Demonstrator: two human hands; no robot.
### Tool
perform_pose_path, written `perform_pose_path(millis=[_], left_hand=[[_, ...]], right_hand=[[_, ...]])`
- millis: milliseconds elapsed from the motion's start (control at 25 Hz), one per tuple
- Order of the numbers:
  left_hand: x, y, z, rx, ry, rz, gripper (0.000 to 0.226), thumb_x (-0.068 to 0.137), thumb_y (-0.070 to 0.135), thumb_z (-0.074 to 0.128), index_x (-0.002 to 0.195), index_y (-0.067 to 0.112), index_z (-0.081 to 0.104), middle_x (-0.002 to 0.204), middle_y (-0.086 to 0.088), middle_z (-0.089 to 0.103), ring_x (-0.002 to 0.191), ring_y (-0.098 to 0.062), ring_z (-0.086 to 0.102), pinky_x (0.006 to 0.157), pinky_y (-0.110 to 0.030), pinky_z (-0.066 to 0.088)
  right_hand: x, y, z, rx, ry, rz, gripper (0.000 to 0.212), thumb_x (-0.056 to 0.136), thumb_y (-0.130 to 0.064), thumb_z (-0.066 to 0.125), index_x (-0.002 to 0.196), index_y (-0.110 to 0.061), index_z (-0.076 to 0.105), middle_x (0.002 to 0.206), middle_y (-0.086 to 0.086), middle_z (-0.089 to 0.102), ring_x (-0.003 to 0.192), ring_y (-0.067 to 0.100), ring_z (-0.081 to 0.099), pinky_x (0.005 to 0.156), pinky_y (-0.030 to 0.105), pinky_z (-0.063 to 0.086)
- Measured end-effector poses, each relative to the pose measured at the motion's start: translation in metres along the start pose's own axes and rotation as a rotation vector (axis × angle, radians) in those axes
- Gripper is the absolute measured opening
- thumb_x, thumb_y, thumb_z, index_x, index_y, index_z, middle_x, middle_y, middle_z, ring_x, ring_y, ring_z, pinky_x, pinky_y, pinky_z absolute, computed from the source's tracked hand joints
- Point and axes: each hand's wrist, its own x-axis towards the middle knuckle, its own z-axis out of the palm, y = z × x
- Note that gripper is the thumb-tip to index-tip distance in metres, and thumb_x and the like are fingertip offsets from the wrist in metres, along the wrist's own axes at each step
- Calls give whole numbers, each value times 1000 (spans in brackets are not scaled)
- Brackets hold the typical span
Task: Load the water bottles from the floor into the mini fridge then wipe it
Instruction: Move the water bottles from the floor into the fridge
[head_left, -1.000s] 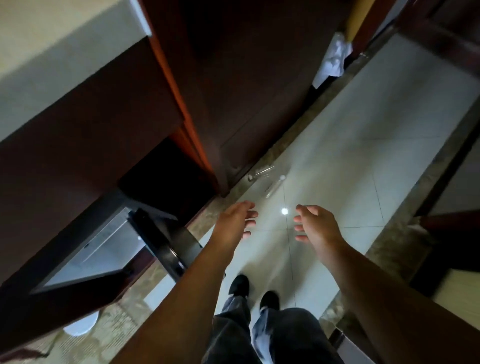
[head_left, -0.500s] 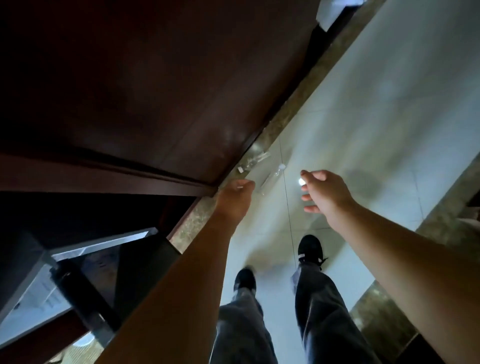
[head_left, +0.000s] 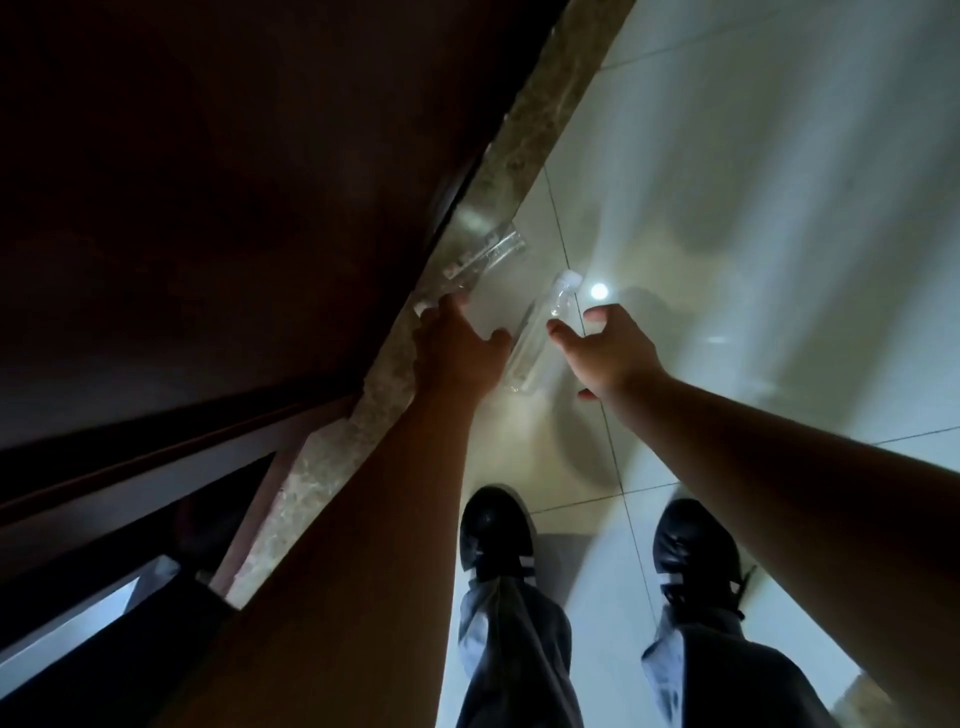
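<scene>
A: What's changed?

B: The view has dropped and closed in on the pale glossy tiled floor (head_left: 727, 208). The dark wooden cabinet front (head_left: 208, 182) now fills everything on the far side of the mottled stone border strip (head_left: 545, 119), and both arms have stretched much nearer the bottles than a second ago.

A: So the pickup is close?

B: I'd judge so. The left hand (head_left: 460, 353) is spread open and empty, fingertips at the strip's edge near one clear plastic water bottle (head_left: 491, 254) lying along that strip. The right hand (head_left: 608, 353) is open too, holding nothing, just beside the second clear white-capped bottle (head_left: 540, 332) lying on the tiles off the strip, between the two hands.

A: Anything unclear?

B: The strip-side bottle is blurred and its near end is hidden by the left hand, so touch is uncertain. The fridge is cut off at the lower corner; only a pale sliver (head_left: 78, 623) shows. A bright glare spot (head_left: 599, 291) washes the tiles.
</scene>
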Motion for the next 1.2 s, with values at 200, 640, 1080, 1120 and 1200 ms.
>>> perform_pose_path(millis=[200,640,1080,1120,1200], left_hand=[[72,-26,35,221,58,91,83,85,36,72,156,23,31,166,-8,22,149,-38,24,114,-55,35],[51,-45,65,68,36,-22,72,83,27,75,146,22,39,136,-15,51,117,-36,60,85,-46,57],[-222,87,-124,-355,62,-223,67,87,38,74,137,14,36,130,-16,63,104,-31,64,76,-30,45],[-253,101,-142,-415,65,-250,62,87,40,74,132,15,39,126,-14,65,96,-26,61,74,-29,44],[-315,122,-181,-502,99,-247,56,85,45,74,127,19,45,120,-9,67,90,-22,55,74,-29,43]], right_hand=[[79,16,39,-62,33,2,90,78,-64,70,148,-16,40,143,12,54,122,32,62,96,47,57],[76,23,54,-79,13,17,79,77,-43,78,141,-20,39,127,8,60,112,28,63,95,39,56],[-192,-73,-131,-113,69,-316,64,77,-25,77,134,-19,50,124,1,60,115,21,61,90,25,46],[-226,-82,-150,-120,72,-358,64,77,-23,78,135,-20,50,127,1,60,118,20,60,90,24,44],[-294,-99,-182,-200,62,-503,65,79,-19,78,138,-18,50,133,2,59,125,18,56,93,19,38]])
